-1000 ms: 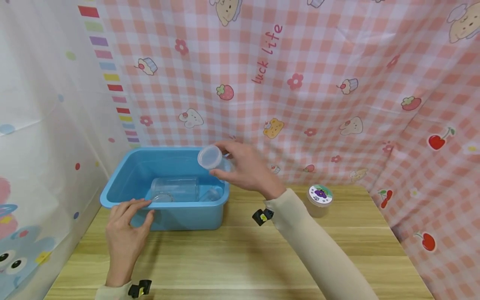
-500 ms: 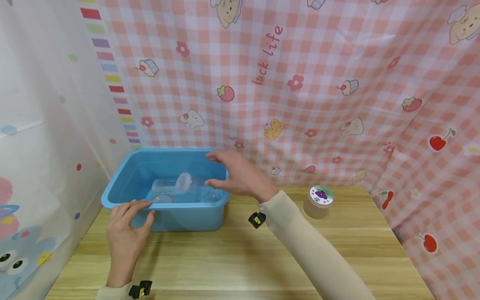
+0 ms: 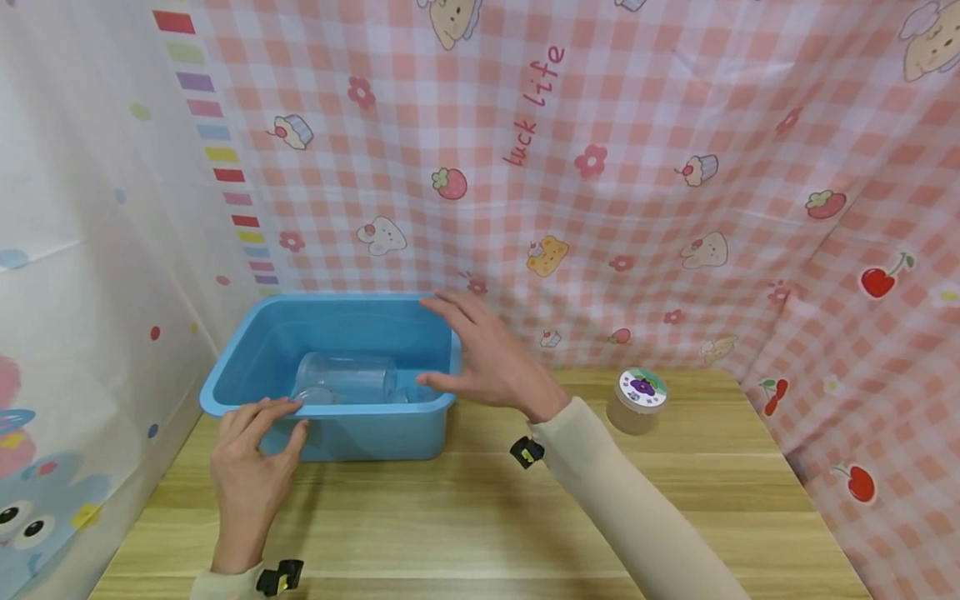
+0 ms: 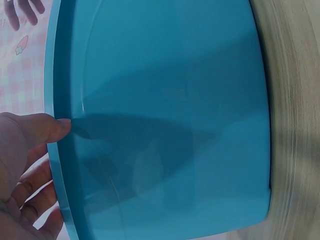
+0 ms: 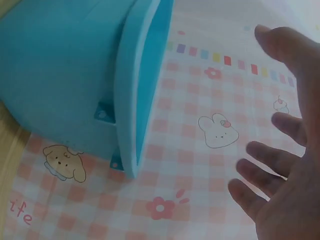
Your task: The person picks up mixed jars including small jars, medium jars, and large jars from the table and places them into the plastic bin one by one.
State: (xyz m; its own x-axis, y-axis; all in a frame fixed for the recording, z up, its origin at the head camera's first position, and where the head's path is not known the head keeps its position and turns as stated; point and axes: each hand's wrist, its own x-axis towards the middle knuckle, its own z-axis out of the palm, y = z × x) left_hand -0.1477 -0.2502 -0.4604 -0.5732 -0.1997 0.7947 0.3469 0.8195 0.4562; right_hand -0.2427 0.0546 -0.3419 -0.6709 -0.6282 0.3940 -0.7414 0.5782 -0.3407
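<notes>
In the head view a blue plastic tub (image 3: 375,433) stands on the table at the left. My left hand (image 3: 251,467) holds its front rim, the thumb on the outer side and the fingers over the edge; the left wrist view shows the thumb (image 4: 55,129) at the rim. A large clear cylindrical jar (image 3: 356,377) lies on its side inside. Partly hidden by the front wall are a smaller clear container (image 3: 315,395) and another clear piece (image 3: 402,396). My right hand (image 3: 491,358) is spread at the tub's right edge with nothing in it.
A small clear tub with a purple-flower lid (image 3: 637,400) stands on the wooden table (image 3: 525,517) to the right. A pink checked cloth (image 3: 600,208) hangs behind the table and a white dotted one (image 3: 97,208) at the left.
My right hand has let go of a small clear round container, which dropped into the blue tub. The fingers have spread apart. My left hand has stayed on the rim.
</notes>
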